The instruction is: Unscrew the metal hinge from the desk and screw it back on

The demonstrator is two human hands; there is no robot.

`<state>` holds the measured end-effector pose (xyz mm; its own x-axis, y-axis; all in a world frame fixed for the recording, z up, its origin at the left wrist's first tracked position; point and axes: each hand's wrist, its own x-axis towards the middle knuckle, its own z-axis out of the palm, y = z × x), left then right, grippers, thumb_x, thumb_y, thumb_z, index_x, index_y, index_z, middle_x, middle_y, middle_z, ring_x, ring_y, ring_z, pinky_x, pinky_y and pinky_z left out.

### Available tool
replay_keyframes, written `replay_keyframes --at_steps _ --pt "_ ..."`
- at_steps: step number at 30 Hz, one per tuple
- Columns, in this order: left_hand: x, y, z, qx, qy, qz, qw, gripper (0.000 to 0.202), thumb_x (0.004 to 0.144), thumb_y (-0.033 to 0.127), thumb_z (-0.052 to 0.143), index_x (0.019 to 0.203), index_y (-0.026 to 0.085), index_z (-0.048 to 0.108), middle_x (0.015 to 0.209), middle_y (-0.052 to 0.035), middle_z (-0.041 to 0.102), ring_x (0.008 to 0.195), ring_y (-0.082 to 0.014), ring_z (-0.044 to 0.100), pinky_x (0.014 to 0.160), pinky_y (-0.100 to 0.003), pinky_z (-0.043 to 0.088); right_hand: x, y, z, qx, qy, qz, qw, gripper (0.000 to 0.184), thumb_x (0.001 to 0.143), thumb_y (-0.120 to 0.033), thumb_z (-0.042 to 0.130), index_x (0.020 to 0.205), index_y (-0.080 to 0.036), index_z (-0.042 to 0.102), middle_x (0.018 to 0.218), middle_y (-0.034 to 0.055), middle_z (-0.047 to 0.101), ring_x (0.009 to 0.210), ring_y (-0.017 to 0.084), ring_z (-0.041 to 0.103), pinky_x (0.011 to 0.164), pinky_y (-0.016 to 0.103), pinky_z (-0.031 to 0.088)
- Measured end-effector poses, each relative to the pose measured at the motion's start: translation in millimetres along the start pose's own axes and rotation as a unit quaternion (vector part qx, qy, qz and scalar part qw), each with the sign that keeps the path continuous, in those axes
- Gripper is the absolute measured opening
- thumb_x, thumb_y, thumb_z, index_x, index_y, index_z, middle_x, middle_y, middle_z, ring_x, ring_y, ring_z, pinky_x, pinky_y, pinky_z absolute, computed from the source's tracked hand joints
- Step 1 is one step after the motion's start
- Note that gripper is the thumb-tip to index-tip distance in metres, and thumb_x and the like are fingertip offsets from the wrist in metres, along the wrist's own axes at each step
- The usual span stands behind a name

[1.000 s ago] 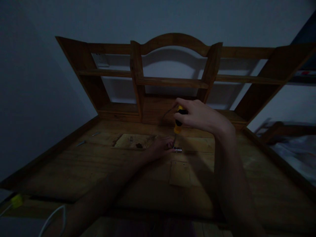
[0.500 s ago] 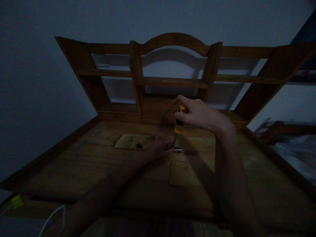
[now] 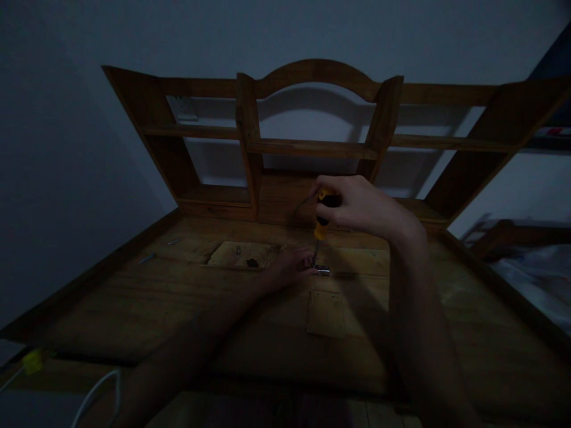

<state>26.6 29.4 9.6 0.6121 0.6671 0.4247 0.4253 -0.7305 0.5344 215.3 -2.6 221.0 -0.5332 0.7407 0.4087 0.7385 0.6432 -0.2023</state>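
Note:
In dim light my right hand (image 3: pixel 357 206) is closed around the yellow and black handle of a screwdriver (image 3: pixel 322 221), held nearly upright. Its shaft points down to a small metal fitting (image 3: pixel 322 271) on the wooden desk top (image 3: pixel 178 297). My left hand (image 3: pixel 289 266) rests on the wood right beside the shaft, fingers pinched near the tip and the fitting. What the fingers hold is too dark to make out.
A wooden shelf unit (image 3: pixel 312 142) with an arched top stands at the back of the desk against a white wall. Two loose screws (image 3: pixel 146 258) lie at the left. A pale cut-out patch (image 3: pixel 243 254) shows in the wood. A white cable (image 3: pixel 96 389) and a yellow object (image 3: pixel 32 361) lie at the lower left.
My right hand has shifted its grip slightly on the screwdriver handle, as in turning. My left hand stays in place by the tip.

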Motion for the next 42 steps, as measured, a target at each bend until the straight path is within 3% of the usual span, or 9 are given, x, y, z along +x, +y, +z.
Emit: replay_keyframes --at_steps 4,12,20,28,35,42 --pt "0.9 -3.0 1.5 -0.001 0.003 -0.003 1.0 0.021 0.091 0.036 0.072 0.091 0.018 0.063 0.084 -0.0006 0.063 0.076 -0.0147 0.057 0.069 -0.025 0.042 -2.2 0.5 -1.9 0.003 0.007 0.001 1.0 0.02 0.087 -0.024 0.059 0.105 -0.022 0.068 0.097 0.0033 0.072 0.086 0.021 0.064 0.076 0.03 0.043" --pt "0.0 -1.1 1.1 0.002 0.004 -0.017 1.0 0.017 0.091 0.034 0.071 0.09 0.02 0.062 0.086 -0.0005 0.065 0.078 -0.0148 0.059 0.071 -0.026 0.044 -4.3 0.4 -6.7 0.006 0.011 -0.007 1.0 0.018 0.09 -0.033 0.063 0.103 -0.021 0.069 0.092 0.0044 0.071 0.086 0.021 0.065 0.076 0.03 0.043" --pt "0.2 0.7 -1.4 0.004 -0.005 -0.009 1.0 0.02 0.093 0.035 0.068 0.088 0.018 0.061 0.084 -0.0008 0.063 0.075 -0.0149 0.057 0.068 -0.026 0.043 -5.6 -5.6 -10.2 0.011 -0.004 -0.009 1.0 0.029 0.086 -0.022 0.057 0.112 -0.02 0.069 0.092 0.0037 0.071 0.084 0.02 0.063 0.075 0.029 0.042" --pt "0.0 4.0 -2.3 0.011 -0.005 -0.01 1.0 0.014 0.093 0.03 0.069 0.091 0.018 0.061 0.087 -0.0014 0.063 0.079 -0.0158 0.057 0.071 -0.027 0.043 -7.1 -1.4 -9.3 0.001 0.018 0.002 1.0 0.022 0.09 -0.035 0.064 0.107 -0.021 0.068 0.099 0.005 0.071 0.092 0.023 0.064 0.076 0.03 0.042" --pt "1.0 -0.2 -1.2 0.015 -0.011 -0.008 1.0 0.016 0.091 0.031 0.071 0.092 0.018 0.062 0.087 -0.0004 0.063 0.079 -0.015 0.058 0.071 -0.026 0.043 -8.0 -5.3 -13.5 0.004 -0.019 -0.01 1.0 0.029 0.084 -0.022 0.058 0.111 -0.021 0.068 0.096 0.0033 0.071 0.087 0.021 0.063 0.075 0.03 0.042" --pt "1.2 -1.5 0.2 0.026 -0.011 -0.025 0.999 0.018 0.091 0.033 0.072 0.091 0.018 0.062 0.085 0.0001 0.063 0.076 -0.0141 0.057 0.069 -0.026 0.042 -9.1 -6.2 -12.0 -0.008 -0.005 0.009 1.0 0.023 0.09 -0.029 0.058 0.11 -0.02 0.067 0.094 0.0048 0.072 0.087 0.022 0.064 0.073 0.03 0.042"
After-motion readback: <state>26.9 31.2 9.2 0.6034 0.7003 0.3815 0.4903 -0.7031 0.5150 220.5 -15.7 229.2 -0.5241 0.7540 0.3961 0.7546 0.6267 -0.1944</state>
